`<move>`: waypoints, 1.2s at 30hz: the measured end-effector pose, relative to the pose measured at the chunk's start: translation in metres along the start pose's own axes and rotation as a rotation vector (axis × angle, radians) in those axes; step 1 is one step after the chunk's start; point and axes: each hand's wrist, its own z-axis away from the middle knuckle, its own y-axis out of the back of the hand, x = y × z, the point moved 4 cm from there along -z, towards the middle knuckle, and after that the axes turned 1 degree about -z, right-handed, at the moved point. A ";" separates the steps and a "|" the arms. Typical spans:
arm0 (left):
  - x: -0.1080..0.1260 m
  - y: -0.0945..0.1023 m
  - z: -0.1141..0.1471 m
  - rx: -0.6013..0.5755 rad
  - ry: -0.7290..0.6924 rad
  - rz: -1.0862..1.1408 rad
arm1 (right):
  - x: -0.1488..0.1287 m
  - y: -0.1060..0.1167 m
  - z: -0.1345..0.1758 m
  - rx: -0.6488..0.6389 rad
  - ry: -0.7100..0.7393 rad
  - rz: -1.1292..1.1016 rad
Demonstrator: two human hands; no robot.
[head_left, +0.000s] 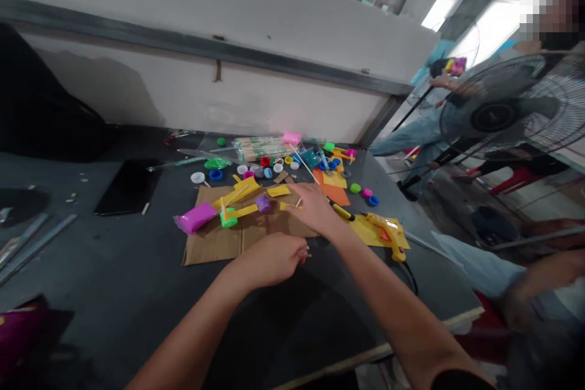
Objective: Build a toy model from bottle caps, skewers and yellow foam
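Observation:
My left hand (276, 258) is closed above the front edge of the brown cardboard (201, 250), with the pale tip of a thin stick (309, 252) poking out of its fingers. My right hand (315, 208) reaches over the right part of the cardboard, fingers and thumb apart. Between them show a small yellow paper piece (284, 206) and a short pale stick (298, 202); contact is unclear. On the cardboard lie a magenta clay pack (198, 217), a green cap (228, 217) with yellow strips, a purple cap (263, 203) and a yellow paper strip (278, 191).
A yellow glue gun (386, 231) and a cutter knife (342, 210) lie at right. Behind the cardboard are several bottle caps (216, 175) and bagged wooden sticks (265, 148). A black phone (129, 186) rests left. Beyond the table stand a fan (498, 116) and other people.

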 end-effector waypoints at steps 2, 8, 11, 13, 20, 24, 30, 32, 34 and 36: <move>0.004 0.001 0.005 0.009 0.023 -0.143 | -0.013 -0.016 -0.018 -0.113 0.141 -0.019; -0.024 0.017 0.046 0.163 0.182 -0.343 | -0.025 -0.047 -0.048 -0.197 0.212 -0.005; -0.054 0.034 0.072 0.307 0.256 -0.379 | -0.018 -0.045 -0.051 -0.159 0.139 -0.001; -0.073 0.046 0.084 0.415 0.243 -0.373 | -0.012 -0.043 -0.052 -0.142 0.101 -0.001; -0.111 0.072 0.082 0.515 0.284 -0.449 | -0.001 -0.043 -0.057 -0.106 0.025 0.014; -0.090 0.062 0.066 0.580 0.229 -0.233 | -0.003 -0.036 -0.048 -0.075 -0.005 0.018; -0.079 0.010 -0.002 0.496 0.379 0.880 | -0.008 -0.018 -0.010 0.201 -0.049 -0.516; -0.078 0.002 -0.023 0.492 0.345 0.978 | -0.004 -0.023 0.001 0.206 -0.123 -0.709; -0.079 -0.001 -0.037 0.471 0.311 1.050 | 0.000 -0.030 0.007 0.195 -0.186 -0.800; -0.081 -0.001 -0.042 0.438 0.294 1.101 | 0.003 -0.035 0.010 0.200 -0.210 -0.834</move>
